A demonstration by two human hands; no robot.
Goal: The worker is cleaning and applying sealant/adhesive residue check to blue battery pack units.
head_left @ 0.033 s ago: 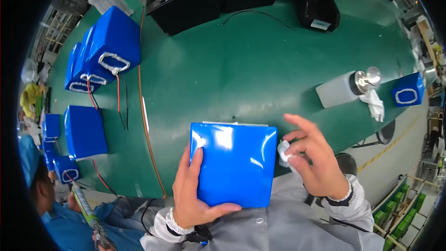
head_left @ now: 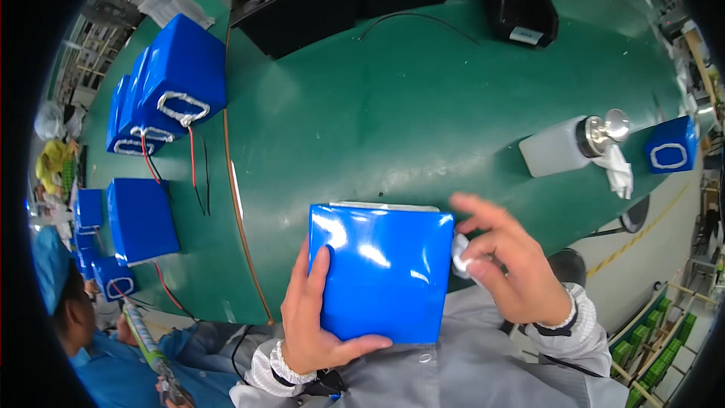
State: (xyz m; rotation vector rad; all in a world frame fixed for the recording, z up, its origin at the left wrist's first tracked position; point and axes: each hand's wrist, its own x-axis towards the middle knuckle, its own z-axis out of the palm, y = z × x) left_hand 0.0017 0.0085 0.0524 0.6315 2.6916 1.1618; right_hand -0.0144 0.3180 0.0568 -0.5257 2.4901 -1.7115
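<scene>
A blue film-wrapped battery pack (head_left: 385, 276) stands at the table's near edge, its shiny flat side facing up at me. My left hand (head_left: 316, 321) grips its left side and lower edge, with the thumb lying along the bottom and the fingers at the left. Close to the pack's right side is my right hand (head_left: 510, 261), its thumb and fingers pinched on a crumpled white wipe (head_left: 461, 255). The index finger is stretched toward the pack's upper right corner and looks blurred. A pale strip shows behind the pack's top edge.
More blue packs (head_left: 185, 68) with white sealant rings and red and black wires stand at left. A co-worker in blue (head_left: 113, 363) holds a sealant gun (head_left: 143, 336). A pump bottle (head_left: 555, 147) and white cloth (head_left: 618, 174) lie right; black bins (head_left: 302, 15) line the back.
My right hand has shifted slightly left, its index finger nearer the pack's upper right corner. The pack's top has tipped a little, and the glare on it has moved.
</scene>
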